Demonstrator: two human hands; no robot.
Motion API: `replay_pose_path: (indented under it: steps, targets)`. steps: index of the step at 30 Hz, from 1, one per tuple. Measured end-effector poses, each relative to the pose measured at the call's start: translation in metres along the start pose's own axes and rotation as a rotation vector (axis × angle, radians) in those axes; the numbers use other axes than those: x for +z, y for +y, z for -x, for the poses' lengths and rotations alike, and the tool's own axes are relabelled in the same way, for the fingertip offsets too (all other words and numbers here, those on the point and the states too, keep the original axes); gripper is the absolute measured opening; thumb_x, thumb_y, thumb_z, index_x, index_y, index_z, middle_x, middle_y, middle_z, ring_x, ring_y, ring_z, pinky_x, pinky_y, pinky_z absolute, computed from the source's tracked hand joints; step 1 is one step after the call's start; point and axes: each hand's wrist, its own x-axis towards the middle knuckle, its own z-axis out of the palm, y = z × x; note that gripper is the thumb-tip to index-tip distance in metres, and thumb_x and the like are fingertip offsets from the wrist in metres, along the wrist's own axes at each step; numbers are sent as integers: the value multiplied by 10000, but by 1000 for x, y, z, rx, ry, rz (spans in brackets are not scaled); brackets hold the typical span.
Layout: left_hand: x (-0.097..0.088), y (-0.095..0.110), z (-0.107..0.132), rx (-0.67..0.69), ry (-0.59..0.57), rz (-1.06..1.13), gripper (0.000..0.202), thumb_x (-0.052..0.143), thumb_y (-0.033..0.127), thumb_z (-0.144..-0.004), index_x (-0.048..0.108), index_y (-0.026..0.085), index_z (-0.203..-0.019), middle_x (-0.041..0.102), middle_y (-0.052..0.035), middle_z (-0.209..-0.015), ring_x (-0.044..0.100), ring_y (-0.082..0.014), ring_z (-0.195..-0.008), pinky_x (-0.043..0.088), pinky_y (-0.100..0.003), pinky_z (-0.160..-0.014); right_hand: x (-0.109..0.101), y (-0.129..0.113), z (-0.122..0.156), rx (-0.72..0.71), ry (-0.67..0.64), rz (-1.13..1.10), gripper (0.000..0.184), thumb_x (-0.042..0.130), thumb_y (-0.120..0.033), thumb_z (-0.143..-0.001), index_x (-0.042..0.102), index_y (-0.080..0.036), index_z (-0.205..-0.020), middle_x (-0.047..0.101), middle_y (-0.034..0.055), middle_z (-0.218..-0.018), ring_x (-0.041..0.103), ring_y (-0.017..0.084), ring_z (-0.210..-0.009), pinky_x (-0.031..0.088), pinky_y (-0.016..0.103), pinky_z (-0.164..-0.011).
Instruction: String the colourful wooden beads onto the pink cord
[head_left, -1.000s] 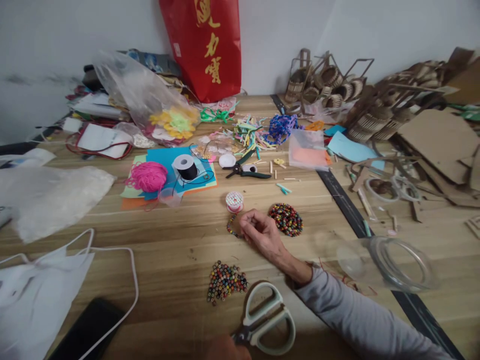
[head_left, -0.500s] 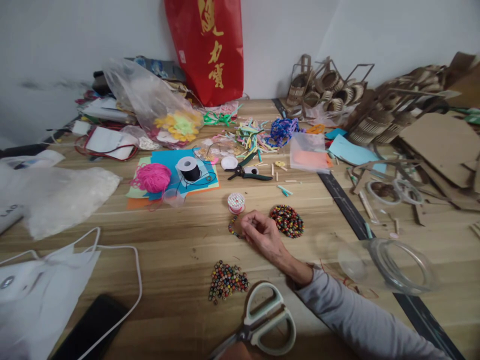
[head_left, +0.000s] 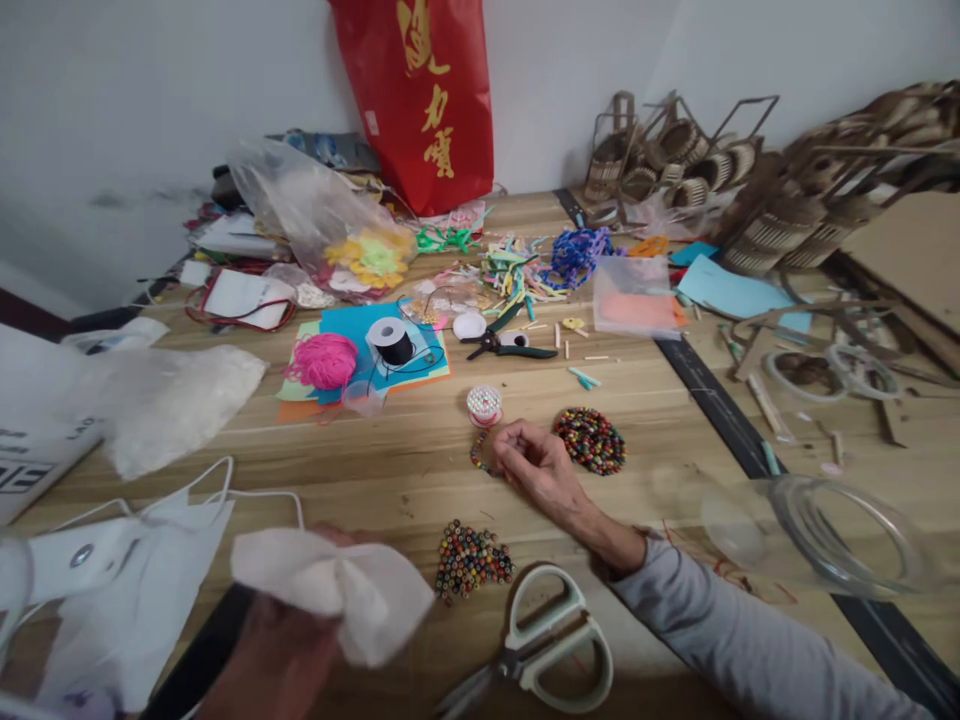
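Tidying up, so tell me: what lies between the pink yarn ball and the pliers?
In the head view, a black thread spool on blue paper, plus a white disc, lies between the pink yarn ball and the pliers.

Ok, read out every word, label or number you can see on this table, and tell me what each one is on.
"力" in gold on the red bag; the gold characters above and below it are cut off or too unclear to read.
"LAO", roughly, in small grey letters on the white package at the left edge; its black marks below are too blurred.
The white cloth in the left hand shows no writing.
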Motion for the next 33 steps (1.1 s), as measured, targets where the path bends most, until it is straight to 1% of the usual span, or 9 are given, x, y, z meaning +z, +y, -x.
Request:
replay_pose_path:
  steps: [3, 6, 10, 14, 19, 25, 28, 31, 33]
  targets:
    - [-14, 1, -8, -234, 231, 210, 454, 658, 576, -638, 679, 205, -899, 723, -46, -752, 669, -262, -727, 544, -367, -649, 0, 1, 0, 1, 4, 16, 286, 594, -429, -839, 559, -156, -761, 470, -37, -554, 371, 77, -465, 280, 210, -440]
    - [-23, -12, -13, -293, 304, 20, 369, 635, 489, -664, 663, 196, -884, 730, -51, -840, 661, -286, -841, 534, -365, -715, 0, 0, 0, -4, -2, 28, 285, 585, -429, -843, 560, -155, -768, 464, -38, -553, 371, 76, -466, 283, 208, -442]
    - [-31, -37, -22, -69, 267, -458, 307, 506, 443, -729, 628, 180, -829, 670, -119, -906, 623, -322, -886, 494, -456, -829, 1, 0, 0, -1, 8, 33, 289, 590, -433, -836, 562, -154, -764, 467, -39, -539, 366, 75, -459, 277, 205, -432]
    - [-32, -43, -31, -2, 382, -783, 451, 344, 420, -831, 595, 119, -1054, 590, -173, -991, 565, -372, -1007, 447, -528, -909, 2, 1, -1, -5, 11, 16, 299, 595, -446, -829, 558, -157, -759, 469, -42, -528, 365, 74, -451, 271, 203, -430]
    - [-34, -32, -36, -75, 383, -796, 499, 353, 392, -867, 473, 115, -1265, 617, -172, -1054, 521, -402, -1099, 428, -562, -923, 2, -1, -2, -1, 15, 13, 310, 602, -454, -816, 555, -153, -756, 457, -46, -525, 362, 75, -450, 275, 210, -444]
    - [-12, -1, -39, 348, 550, -627, 333, 416, 334, -883, 537, 160, -1140, 584, -149, -1157, 508, -327, -1139, 396, -496, -991, 2, 0, -1, 6, -7, -9, 317, 605, -465, -816, 557, -157, -764, 465, -40, -543, 367, 76, -460, 277, 206, -436]
    - [16, 18, -45, 467, 243, -466, 174, 512, 330, -853, 635, 214, -811, 664, -57, -859, 602, -242, -905, 465, -388, -877, 2, 0, -1, 8, -8, -8, 317, 604, -465, -820, 556, -157, -759, 477, -36, -554, 375, 75, -465, 286, 205, -441]
    - [39, 31, -51, 384, -140, -450, 169, 526, 267, -839, 649, 206, -742, 678, -33, -785, 616, -205, -809, 479, -348, -785, 2, 0, 0, 10, -16, -6, 315, 600, -463, -825, 553, -158, -762, 473, -38, -550, 367, 72, -459, 276, 204, -436]
    - [47, 35, -53, 314, -292, -476, 130, 547, 232, -826, 657, 199, -764, 684, -35, -832, 621, -201, -835, 476, -340, -787, 2, -1, 0, 11, -20, -8, 312, 601, -461, -825, 551, -160, -759, 461, -42, -541, 360, 72, -456, 268, 207, -434]
